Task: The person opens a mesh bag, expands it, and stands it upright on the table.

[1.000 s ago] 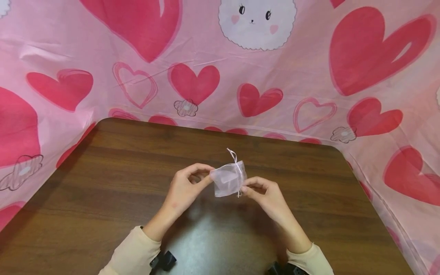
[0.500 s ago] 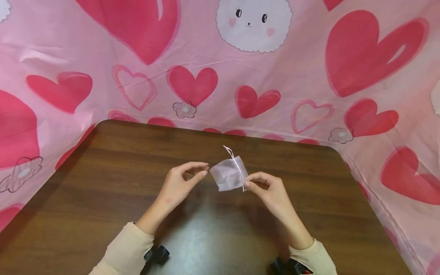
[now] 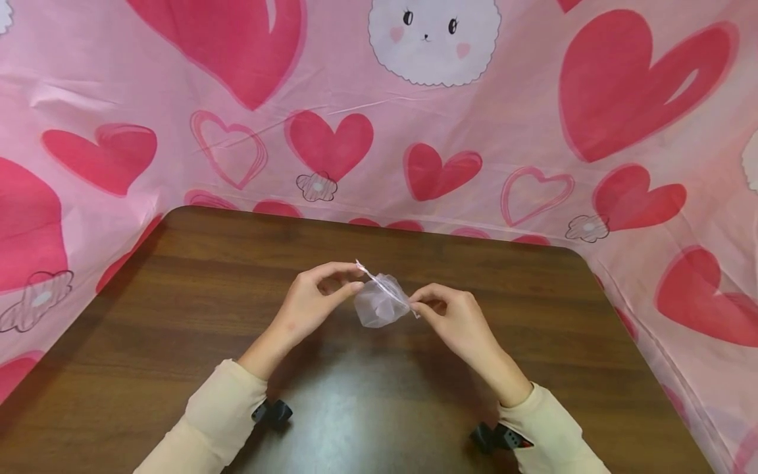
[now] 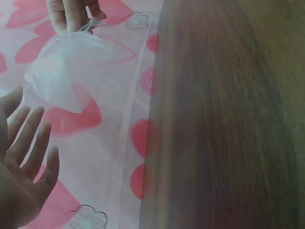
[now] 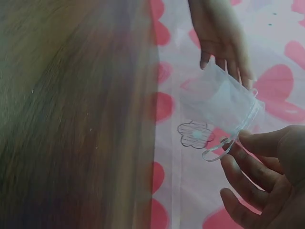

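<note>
Near the centre of the head view, just above the dark brown wooden table point(image 3: 177, 329), you hold a small sheer white organza drawstring pouch point(image 3: 379, 304) in the air between your 2 hands. Your right hand point(image 3: 453, 319) pinches the thin white ribbon drawstring point(image 5: 224, 145) at the pouch's right edge, thumb against forefinger. Your left hand point(image 3: 314, 299) has thumb and forefinger curled toward the other ribbon end at the pouch's upper left corner; the left wrist view, though, shows those fingers point(image 4: 28, 138) loosely spread beside the fabric, so I cannot tell whether that pinch has closed.

To cinch the mouth well, I judge you should seat the left pinch firmly on the ribbon itself, not on the mesh. Draw both ends apart evenly and level, so that the gathers close evenly. Keep the pouch clear of the table while you pull. The mesh looks delicate: a slow, steady pull is less likely to snag it.

The pink heart-print cloth point(image 3: 533, 131) fills the upper half of the head view.
</note>
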`<state>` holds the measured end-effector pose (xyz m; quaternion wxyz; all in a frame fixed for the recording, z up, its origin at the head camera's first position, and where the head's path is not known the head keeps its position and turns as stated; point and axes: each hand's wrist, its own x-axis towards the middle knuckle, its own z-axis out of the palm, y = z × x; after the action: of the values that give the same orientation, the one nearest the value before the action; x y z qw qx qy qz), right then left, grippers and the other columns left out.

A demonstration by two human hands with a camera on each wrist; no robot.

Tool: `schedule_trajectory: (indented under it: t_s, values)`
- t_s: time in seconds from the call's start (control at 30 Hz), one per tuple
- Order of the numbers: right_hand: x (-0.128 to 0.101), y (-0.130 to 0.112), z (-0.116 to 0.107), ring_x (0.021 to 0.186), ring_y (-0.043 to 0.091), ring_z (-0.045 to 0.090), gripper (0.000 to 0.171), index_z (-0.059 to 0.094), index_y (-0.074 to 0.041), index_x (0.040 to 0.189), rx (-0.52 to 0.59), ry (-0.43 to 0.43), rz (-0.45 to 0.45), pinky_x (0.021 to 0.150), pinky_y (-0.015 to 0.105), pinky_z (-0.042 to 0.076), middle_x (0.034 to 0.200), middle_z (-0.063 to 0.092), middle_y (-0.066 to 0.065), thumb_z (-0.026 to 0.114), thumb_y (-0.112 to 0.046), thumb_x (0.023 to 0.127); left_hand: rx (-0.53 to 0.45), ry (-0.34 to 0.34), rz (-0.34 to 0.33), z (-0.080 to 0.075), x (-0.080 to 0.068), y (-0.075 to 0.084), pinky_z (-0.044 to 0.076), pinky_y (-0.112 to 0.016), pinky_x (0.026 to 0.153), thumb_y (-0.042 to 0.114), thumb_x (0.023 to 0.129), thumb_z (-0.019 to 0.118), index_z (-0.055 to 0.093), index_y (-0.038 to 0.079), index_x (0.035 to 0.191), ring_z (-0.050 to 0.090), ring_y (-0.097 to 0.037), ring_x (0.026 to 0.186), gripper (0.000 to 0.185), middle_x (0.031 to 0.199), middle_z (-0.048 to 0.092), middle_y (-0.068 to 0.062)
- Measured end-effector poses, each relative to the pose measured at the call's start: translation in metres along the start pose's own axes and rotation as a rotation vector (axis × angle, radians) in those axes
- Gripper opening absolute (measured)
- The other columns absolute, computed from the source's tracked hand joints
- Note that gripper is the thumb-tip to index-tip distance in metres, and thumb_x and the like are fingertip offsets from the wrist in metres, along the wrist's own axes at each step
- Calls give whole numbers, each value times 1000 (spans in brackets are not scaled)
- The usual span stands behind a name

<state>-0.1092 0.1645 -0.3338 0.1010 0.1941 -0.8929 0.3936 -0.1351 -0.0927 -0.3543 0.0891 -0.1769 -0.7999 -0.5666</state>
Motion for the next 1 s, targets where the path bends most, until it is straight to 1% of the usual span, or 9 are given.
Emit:
schedule_trajectory:
  t_s: [0.17, 0.3, 0.37, 0.43, 0.6, 0.7, 0.8, 0.87, 1.0]
  values:
    - [8, 2, 0, 63, 7, 56, 10, 75, -15, 90, -94, -27, -55, 59, 29, 49, 75, 68, -10, 79, -9, 84, 14, -29, 32, 4, 6, -4, 49, -28, 71, 18, 84, 81, 72, 15, 117, 64, -11, 84, 35, 101, 74, 4]
    - [15, 4, 0, 59, 7, 51, 9, 75, -17, 90, -163, -50, -97, 55, 27, 43, 73, 66, -11, 80, -12, 84, 67, -58, 31, 7, 10, -7, 48, -29, 67, 23, 82, 83, 74, 20, 114, 61, -14, 76, 33, 98, 73, 8]
    - [19, 6, 0, 60, 7, 51, 9, 75, -17, 91, -192, -63, -125, 57, 28, 44, 75, 66, -11, 80, -13, 84, 109, -66, 24, 7, 11, -8, 47, -29, 64, 27, 82, 83, 75, 24, 109, 59, -16, 71, 29, 96, 72, 11]
    - [23, 8, 1, 63, 10, 54, 10, 75, -17, 91, -218, -71, -150, 60, 31, 45, 79, 68, -9, 80, -14, 84, 154, -69, 30, 8, 13, -10, 46, -29, 63, 28, 82, 83, 77, 25, 105, 58, -16, 70, 24, 96, 72, 13]
    - [29, 17, 3, 78, 17, 64, 12, 75, -15, 93, -243, -78, -225, 73, 39, 50, 89, 71, -4, 81, -11, 83, 282, -58, 67, 10, 17, -14, 46, -31, 66, 29, 81, 83, 79, 26, 97, 62, -11, 77, 17, 91, 71, 14]
    - [31, 24, 4, 82, 16, 65, 13, 76, -14, 94, -248, -79, -262, 75, 39, 52, 88, 71, -3, 81, -9, 83, 352, -68, 48, 12, 21, -18, 46, -33, 68, 33, 82, 82, 79, 27, 96, 63, -8, 80, 16, 91, 71, 15]
    - [33, 30, 6, 82, 15, 65, 14, 76, -14, 93, -263, -81, -292, 75, 38, 53, 88, 71, -3, 81, -7, 82, 400, -99, 9, 13, 23, -22, 47, -35, 71, 36, 83, 81, 79, 29, 96, 63, -8, 82, 15, 93, 72, 15]
    - [34, 35, 8, 83, 14, 64, 15, 76, -14, 93, -278, -94, -312, 76, 36, 53, 88, 71, -2, 82, -7, 81, 428, -121, -12, 15, 25, -24, 47, -37, 72, 36, 84, 80, 79, 29, 96, 64, -8, 83, 14, 94, 72, 14]
    - [36, 44, 12, 84, 14, 64, 13, 77, -15, 92, -310, -130, -338, 77, 35, 53, 88, 70, -3, 82, -8, 81, 483, -155, -27, 18, 26, -28, 46, -38, 71, 37, 85, 79, 79, 30, 95, 64, -9, 80, 13, 93, 72, 12]
